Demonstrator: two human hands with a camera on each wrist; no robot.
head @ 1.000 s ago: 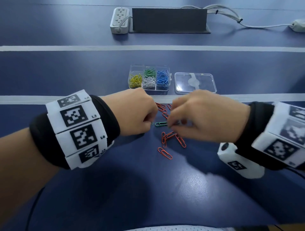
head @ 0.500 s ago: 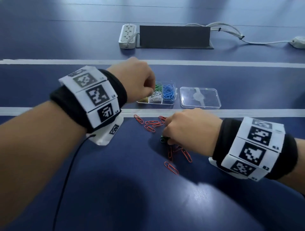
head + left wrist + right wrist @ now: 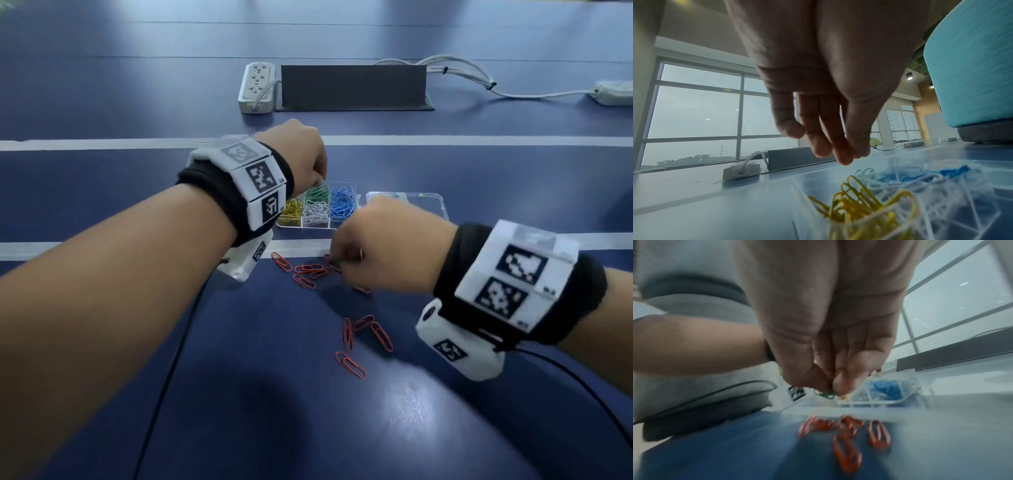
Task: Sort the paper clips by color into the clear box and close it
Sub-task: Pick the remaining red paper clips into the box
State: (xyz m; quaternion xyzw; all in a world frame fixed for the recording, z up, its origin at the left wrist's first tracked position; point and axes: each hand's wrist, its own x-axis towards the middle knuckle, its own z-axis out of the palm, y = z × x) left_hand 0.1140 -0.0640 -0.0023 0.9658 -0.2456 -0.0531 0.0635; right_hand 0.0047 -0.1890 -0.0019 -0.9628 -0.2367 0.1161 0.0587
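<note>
The clear box (image 3: 308,226) holds yellow (image 3: 291,210), white (image 3: 315,212), green (image 3: 317,192) and blue clips (image 3: 342,204) in separate compartments. My left hand (image 3: 308,161) hovers over the green compartment; in the left wrist view its fingers (image 3: 828,146) hang relaxed and hold nothing. My right hand (image 3: 373,246) is just in front of the box, thumb and fingers pinching a green paper clip (image 3: 827,395). Several orange clips (image 3: 308,270) lie loose on the blue table, with more (image 3: 363,329) nearer me. The clear lid (image 3: 431,202) lies to the right of the box, partly behind my right hand.
At the back of the table stand a white power strip (image 3: 257,87) and a dark grey block (image 3: 352,87). White cables (image 3: 479,78) run to a second strip (image 3: 613,92). White tape lines (image 3: 479,140) cross the table.
My left hand went from the clip pile to above the box, and its fingers now hang loose. My right hand has lifted off the table towards the box, still pinching the green clip.
</note>
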